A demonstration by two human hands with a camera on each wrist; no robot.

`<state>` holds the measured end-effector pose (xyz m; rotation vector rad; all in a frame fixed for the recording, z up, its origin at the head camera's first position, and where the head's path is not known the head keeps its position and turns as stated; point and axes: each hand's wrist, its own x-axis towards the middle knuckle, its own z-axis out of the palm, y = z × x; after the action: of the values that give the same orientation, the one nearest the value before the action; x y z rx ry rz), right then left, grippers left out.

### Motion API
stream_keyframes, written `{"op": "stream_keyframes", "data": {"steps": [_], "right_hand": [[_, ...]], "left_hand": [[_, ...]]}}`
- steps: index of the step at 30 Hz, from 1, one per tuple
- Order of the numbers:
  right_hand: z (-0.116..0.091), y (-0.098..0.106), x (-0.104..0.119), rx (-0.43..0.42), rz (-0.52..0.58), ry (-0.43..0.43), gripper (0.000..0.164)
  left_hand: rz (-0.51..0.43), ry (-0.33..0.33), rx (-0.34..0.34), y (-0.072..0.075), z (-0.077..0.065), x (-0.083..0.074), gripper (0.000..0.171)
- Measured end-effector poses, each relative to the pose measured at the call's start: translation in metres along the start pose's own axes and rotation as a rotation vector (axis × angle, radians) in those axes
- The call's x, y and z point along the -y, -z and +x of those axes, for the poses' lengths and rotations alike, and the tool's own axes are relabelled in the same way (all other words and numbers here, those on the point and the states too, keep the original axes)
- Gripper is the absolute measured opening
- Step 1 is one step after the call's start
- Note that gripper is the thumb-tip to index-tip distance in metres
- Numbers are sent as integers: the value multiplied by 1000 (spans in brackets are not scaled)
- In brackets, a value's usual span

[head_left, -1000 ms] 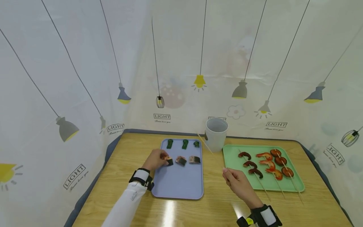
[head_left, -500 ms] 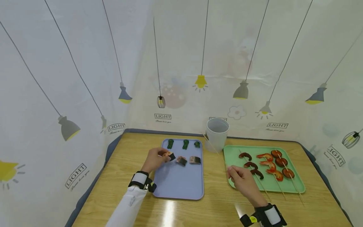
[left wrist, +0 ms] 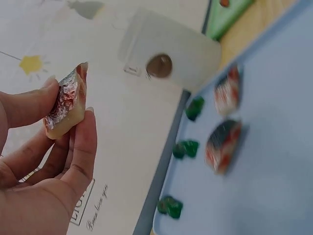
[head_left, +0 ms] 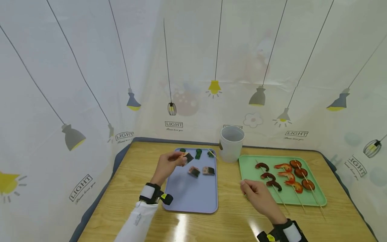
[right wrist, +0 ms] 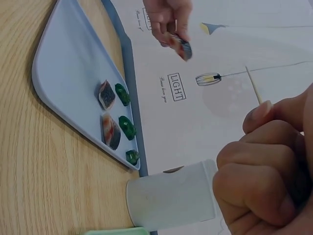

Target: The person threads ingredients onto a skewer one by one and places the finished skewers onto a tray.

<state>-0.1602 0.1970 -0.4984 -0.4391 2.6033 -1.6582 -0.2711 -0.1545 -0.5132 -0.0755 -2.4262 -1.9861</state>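
Thumb and fingers of my left hand (head_left: pixel 165 166) pinch a piece of fish (left wrist: pixel 68 103) with dark, silvery skin, raised above the lavender-blue tray (head_left: pixel 190 198). On that tray lie two more fish pieces (head_left: pixel 208 170), and behind them a row of small dark green pieces (head_left: pixel 198 154), partly overlapped by the left hand in the head view. My right hand (head_left: pixel 260 198), fingers curled, grips a thin wooden skewer (right wrist: pixel 253 84) whose tip points up and leftward. It hovers by the near left edge of the green tray (head_left: pixel 248 168). Most of the skewer's lower end is hidden in the fist.
Skewers on the green tray carry dark red curled pieces (head_left: pixel 267 175), shrimp (head_left: pixel 285 174) and round brown slices (head_left: pixel 300 172); their sticks overhang its front edge. A white cup (head_left: pixel 231 149) stands between the trays at the back. A lamp-patterned cloth (head_left: pixel 193 67) rises behind the table.
My left hand has lifted the fish piece off the tray, up and to the right. The right hand has shifted slightly right, and the skewer tip now points further left.
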Motion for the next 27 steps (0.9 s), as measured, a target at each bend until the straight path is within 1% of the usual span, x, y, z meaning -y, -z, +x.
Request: {"op": "stream_keyframes", "data": {"steps": [5, 8, 12, 14, 16, 18, 22, 27], "right_hand": [[-4, -7, 7, 23, -19, 25, 44], [-6, -11, 7, 42, -27, 27, 45], [-10, -14, 7, 70, -34, 34, 46], [-11, -15, 8, 76, -39, 29, 46], [-12, -16, 9, 81, -40, 22, 45], [-13, -17, 9, 85, -44, 15, 45], [-14, -18, 9, 86, -55, 20, 44], [-14, -18, 9, 80, -66, 38, 45]], "left_hand": [[-191, 4, 4, -7, -6, -13, 35], [-347, 5, 6, -12, -11, -21, 29], [-560, 46, 15, -17, -15, -30, 10], [-633, 73, 23, -19, -17, -33, 12], [-672, 90, 31, -20, -19, -36, 18], [-687, 97, 39, -21, -21, -38, 20], [-700, 100, 47, -22, -24, -42, 21], [-707, 99, 60, -23, -25, -42, 19]]}}
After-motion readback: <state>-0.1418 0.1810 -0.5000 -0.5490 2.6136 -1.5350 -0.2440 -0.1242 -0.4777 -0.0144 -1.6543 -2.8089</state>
